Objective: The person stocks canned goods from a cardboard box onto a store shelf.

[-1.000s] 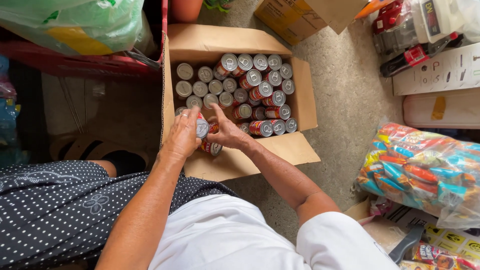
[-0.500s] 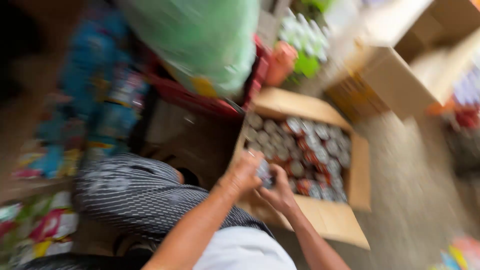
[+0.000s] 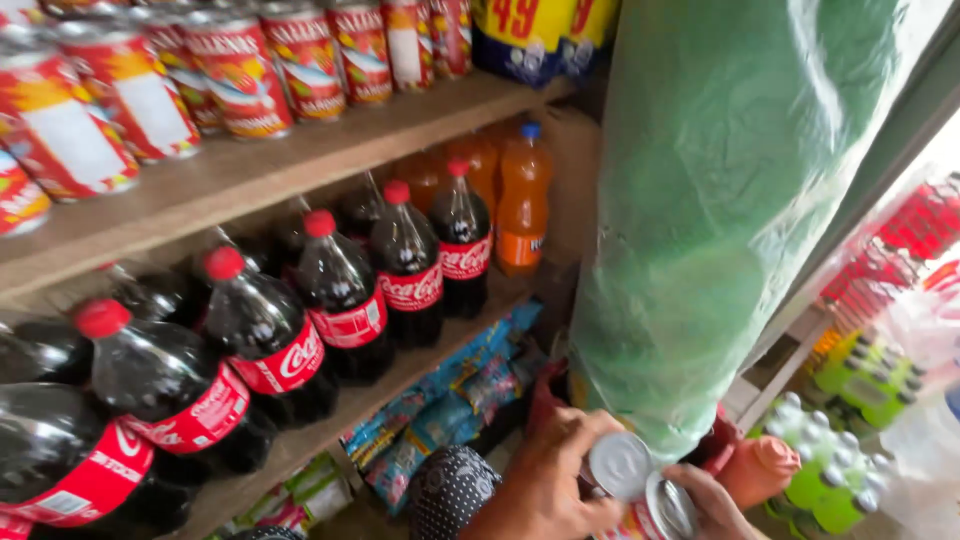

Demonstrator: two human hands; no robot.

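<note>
Gripping two silver-topped cans [image 3: 640, 485] | left hand [image 3: 545, 480] curled at cans' 9 o'clock | right hand [image 3: 710, 505] cupping at 4 o'clock | shelf [image 3: 250, 165] above

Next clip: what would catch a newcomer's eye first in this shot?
Probably the big green plastic-wrapped bundle filling the right side, hanging over everything below. Next, the row of dark cola bottles with red caps on the lower wooden shelf at left, under a shelf of red-and-yellow cans. At the bottom edge, the left hand and right hand each hold a silver-topped can.
</note>
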